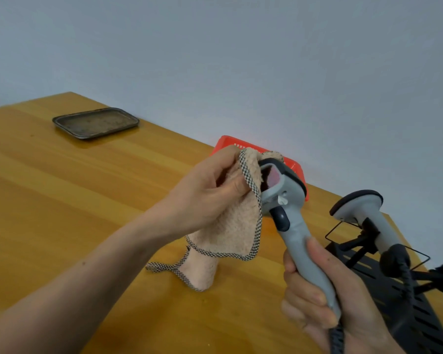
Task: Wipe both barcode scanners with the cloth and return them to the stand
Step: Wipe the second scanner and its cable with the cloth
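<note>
Figure: wiping the first scanner. My right grip (325, 292) is clamped round the handle of the grey scanner (292, 226), head up. My left grip (210, 185) pinches the cloth (230, 233) against its window. I judge the scanner light, rigid and smooth, best held low on the handle, clear of the trigger. The cloth is soft and limp, trailing to the counter (87, 200) below my left grip. The second scanner (361, 208) sits in the stand (407, 302), right of my right grip. The cloth hides part of the window, and the cable leaves the frame.
</note>
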